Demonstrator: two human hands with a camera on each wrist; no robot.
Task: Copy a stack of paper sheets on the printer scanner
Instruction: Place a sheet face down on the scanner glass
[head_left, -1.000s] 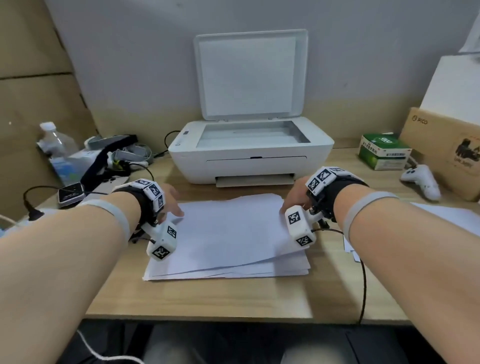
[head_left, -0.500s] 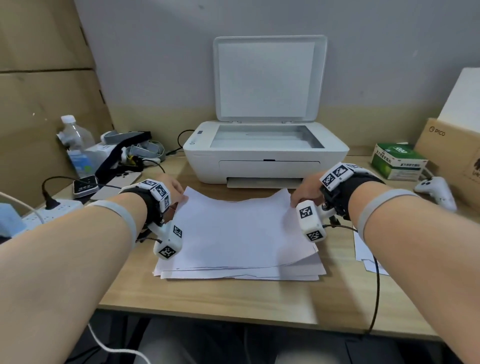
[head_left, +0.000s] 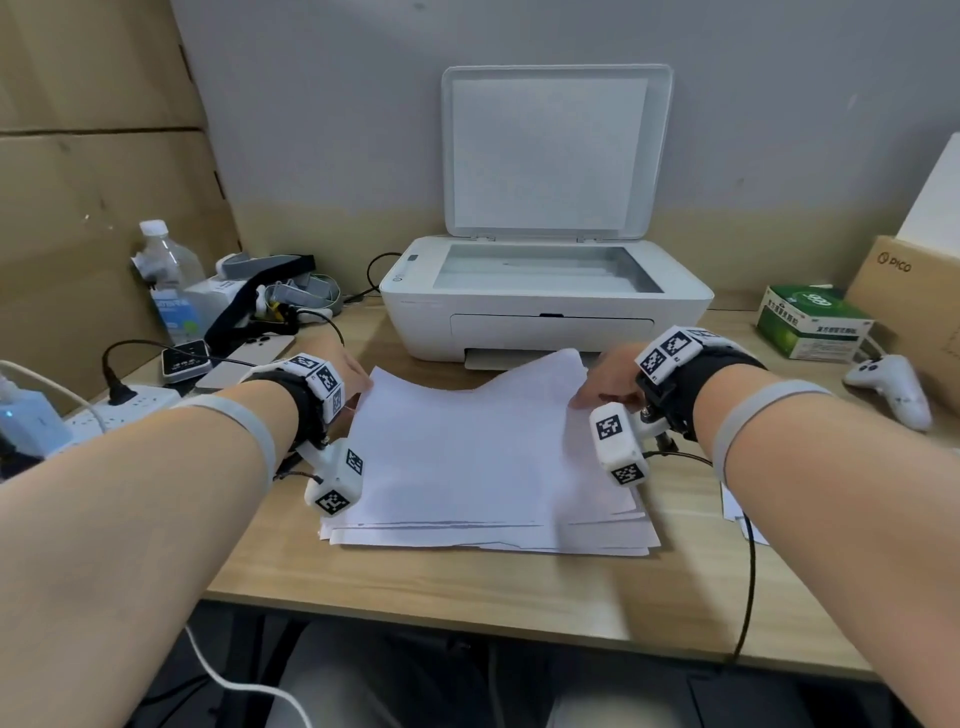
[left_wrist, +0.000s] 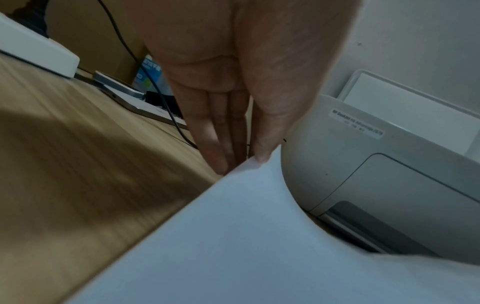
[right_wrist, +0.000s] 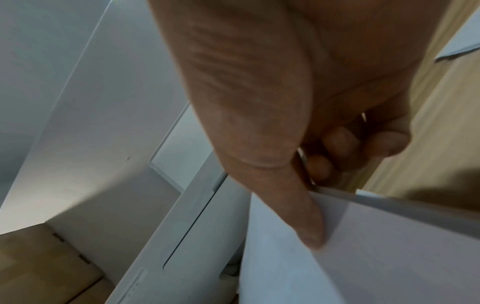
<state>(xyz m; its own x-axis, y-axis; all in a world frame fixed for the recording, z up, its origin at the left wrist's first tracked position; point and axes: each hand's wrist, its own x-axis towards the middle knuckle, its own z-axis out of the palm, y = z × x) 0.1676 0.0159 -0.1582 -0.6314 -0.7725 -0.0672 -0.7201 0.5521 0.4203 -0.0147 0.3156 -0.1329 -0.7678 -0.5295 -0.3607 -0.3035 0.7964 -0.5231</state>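
Both forearms are reaching forward, each wearing a grey band and a black wrist strap carrying white marker cubes. The left hand (head_left: 349, 375) is pinching the far left corner of the top sheet (head_left: 467, 441), thumb (left_wrist: 262, 152) lying on top and straight fingers (left_wrist: 213, 152) underneath. The right hand (head_left: 613, 376) is pinching the far right corner (thumb (right_wrist: 306, 232) pressing on top, fingers (right_wrist: 337, 142) curling beneath the edge), wrist angling inward.

Wooden desk (head_left: 467, 582): printer (head_left: 545, 306), paper stack (head_left: 488, 535)
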